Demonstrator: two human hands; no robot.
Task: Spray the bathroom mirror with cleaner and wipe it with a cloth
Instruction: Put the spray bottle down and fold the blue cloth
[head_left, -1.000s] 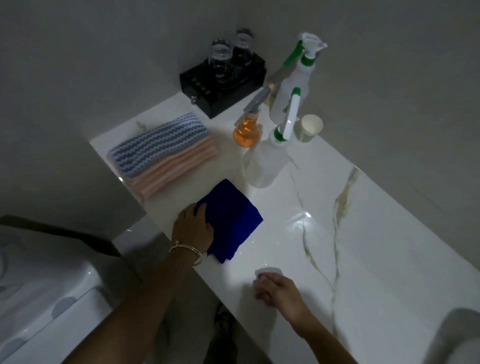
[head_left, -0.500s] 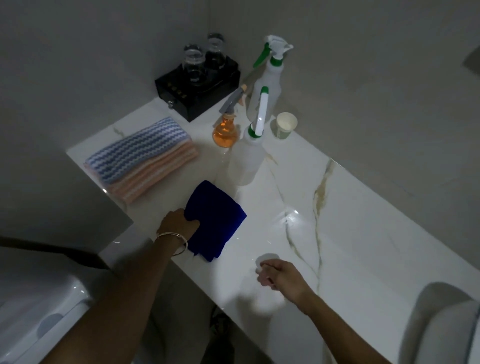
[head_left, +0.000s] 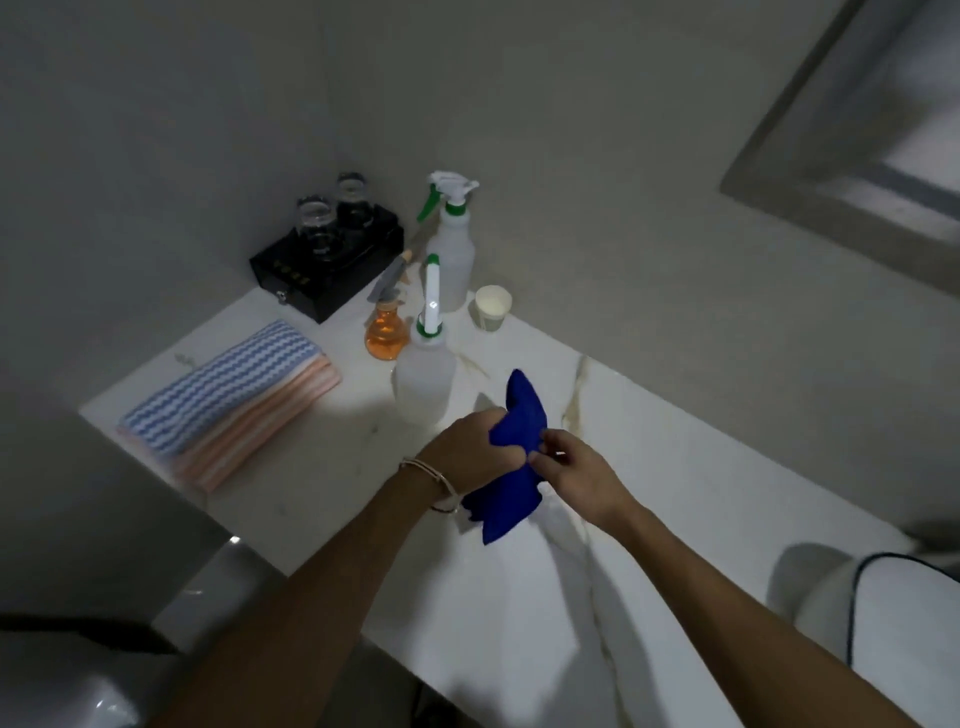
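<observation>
fingers of l hand (head_left: 470, 449) and r hand (head_left: 576, 473) grip blue cloth (head_left: 522, 410); spray bottle (head_left: 426, 379) just beyond, nearer l hand.

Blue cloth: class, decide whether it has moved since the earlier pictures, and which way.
Yes. The blue cloth has left the counter: left hand and right hand hold it up, right of the nearer spray bottle, not in front of it.
</observation>
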